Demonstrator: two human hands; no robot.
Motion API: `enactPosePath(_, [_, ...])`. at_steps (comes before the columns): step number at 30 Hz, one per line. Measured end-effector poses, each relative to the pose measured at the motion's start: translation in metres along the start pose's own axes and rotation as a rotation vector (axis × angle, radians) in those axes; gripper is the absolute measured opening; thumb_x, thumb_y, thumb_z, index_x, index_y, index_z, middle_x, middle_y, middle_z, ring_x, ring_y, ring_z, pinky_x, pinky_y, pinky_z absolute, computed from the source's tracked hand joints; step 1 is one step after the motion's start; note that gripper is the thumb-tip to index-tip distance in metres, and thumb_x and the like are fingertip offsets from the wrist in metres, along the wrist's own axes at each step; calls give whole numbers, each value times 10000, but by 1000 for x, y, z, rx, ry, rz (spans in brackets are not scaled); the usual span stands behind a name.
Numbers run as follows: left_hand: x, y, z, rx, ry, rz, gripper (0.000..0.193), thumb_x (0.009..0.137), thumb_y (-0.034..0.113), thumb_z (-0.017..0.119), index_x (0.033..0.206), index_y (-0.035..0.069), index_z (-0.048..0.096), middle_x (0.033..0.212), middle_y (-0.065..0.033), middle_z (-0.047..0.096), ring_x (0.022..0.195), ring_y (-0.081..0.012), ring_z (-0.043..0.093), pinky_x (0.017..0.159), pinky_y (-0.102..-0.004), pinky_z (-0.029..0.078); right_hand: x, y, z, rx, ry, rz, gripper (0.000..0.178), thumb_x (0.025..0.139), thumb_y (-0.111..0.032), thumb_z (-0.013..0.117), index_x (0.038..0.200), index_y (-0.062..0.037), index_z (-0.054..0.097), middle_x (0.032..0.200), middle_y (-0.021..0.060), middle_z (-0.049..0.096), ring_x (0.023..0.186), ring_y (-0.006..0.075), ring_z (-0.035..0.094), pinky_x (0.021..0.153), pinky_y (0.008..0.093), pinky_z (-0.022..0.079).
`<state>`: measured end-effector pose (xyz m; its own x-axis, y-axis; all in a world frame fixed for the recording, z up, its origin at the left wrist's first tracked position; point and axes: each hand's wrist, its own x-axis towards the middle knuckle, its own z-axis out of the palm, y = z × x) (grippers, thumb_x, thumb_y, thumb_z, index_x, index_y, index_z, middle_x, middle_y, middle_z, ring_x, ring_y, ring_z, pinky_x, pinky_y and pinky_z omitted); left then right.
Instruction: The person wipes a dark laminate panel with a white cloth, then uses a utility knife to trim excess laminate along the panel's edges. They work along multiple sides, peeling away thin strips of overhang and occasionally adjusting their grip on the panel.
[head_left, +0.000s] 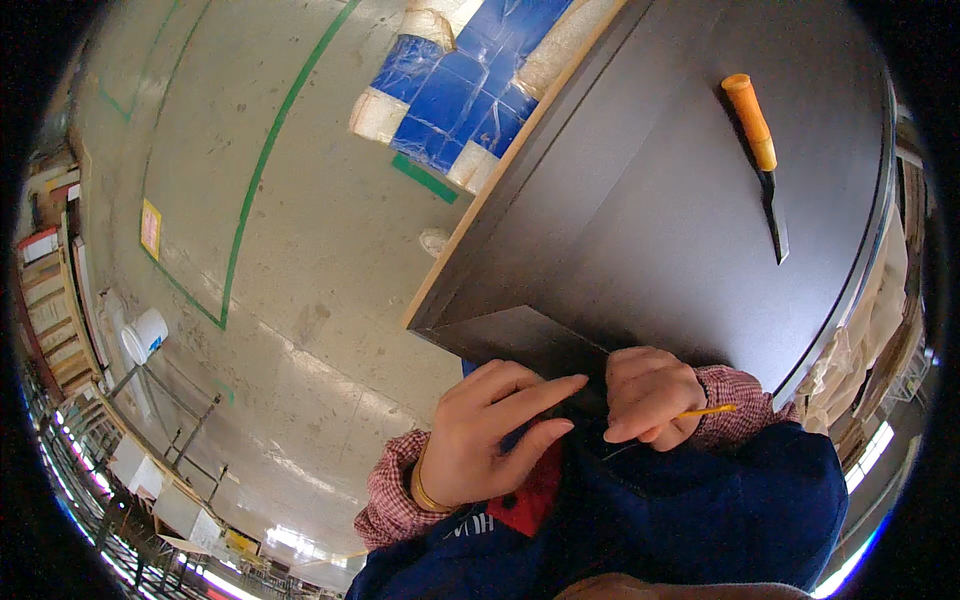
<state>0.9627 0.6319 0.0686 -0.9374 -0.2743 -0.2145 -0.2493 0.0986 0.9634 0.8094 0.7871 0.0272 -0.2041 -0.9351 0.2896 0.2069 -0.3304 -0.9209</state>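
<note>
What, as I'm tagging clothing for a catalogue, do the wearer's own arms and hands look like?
The left hand and right hand are gloveless. The left sleeve and right sleeve are finely checked in dark red and white, gathered near the wrists. A thin yellow-gold band circles the left wrist.

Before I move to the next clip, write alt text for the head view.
A person's left hand, thumb and forefinger apart, is beside their right hand, which holds a thin yellow stick, near a dark board. On it lies a wooden-handled blade; green lines mark the floor.
</note>
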Motion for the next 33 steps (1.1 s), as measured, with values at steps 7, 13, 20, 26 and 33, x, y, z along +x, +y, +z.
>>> enactPosePath(7, [0,-3,3,-80,54,4,265,758,26,706,1021,57,694,857,-93,606,751,-214,603,648,-282,485,-1,1,1,-82,71,-3,179,914,-133,523,937,-16,656,640,13,609,506,188,542,480,333,371])
enactPosePath(13, [3,-3,7,-18,155,14,249,724,-22,724,962,46,707,880,-88,620,779,-188,608,659,-264,485,-5,0,3,-114,214,23,217,919,-164,493,898,-18,653,626,-1,620,491,159,545,477,302,397])
enactPosePath(20, [4,-3,8,25,213,7,254,708,-31,735,950,42,713,901,-92,632,791,-185,612,680,-249,487,-11,0,5,-54,318,12,236,936,-171,453,959,-9,622,613,30,615,484,163,545,488,303,406])
enactPosePath(26, [5,-5,11,-17,242,-23,304,693,-38,747,987,18,693,912,-108,660,813,-197,634,703,-262,505,-14,0,5,18,377,94,243,935,-128,410,1067,-10,578,598,46,595,492,157,533,532,301,431])
enactPosePath(33, [3,-5,19,-142,298,-115,428,675,-26,767,1082,0,637,883,-121,688,811,-218,667,712,-281,518,-11,-3,1,-7,247,221,290,946,-134,403,1109,25,582,671,63,644,530,144,526,539,276,435])
